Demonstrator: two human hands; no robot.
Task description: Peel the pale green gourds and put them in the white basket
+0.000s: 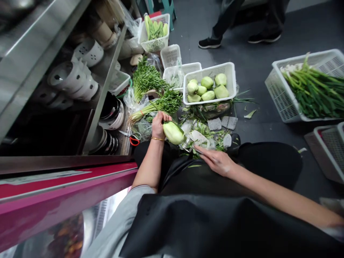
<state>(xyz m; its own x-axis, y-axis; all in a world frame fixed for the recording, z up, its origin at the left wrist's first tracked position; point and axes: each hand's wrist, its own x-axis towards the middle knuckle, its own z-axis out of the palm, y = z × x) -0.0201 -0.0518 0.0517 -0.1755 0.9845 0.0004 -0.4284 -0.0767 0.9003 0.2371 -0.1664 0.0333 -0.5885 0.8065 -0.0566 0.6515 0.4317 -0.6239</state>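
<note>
A dark gray floor (249, 68) stretches beside a metal shelf (37, 50) at left, a teal stool (168, 10) beyond.

Scissors (130, 135) lie near stacked containers (118, 118); a white crate (279, 96) holds greens (317, 89)

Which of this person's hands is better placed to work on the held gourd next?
Probably the right hand: it holds what looks like a slim tool, its tip near the gourd. The left hand is busy gripping the gourd's end.
</note>
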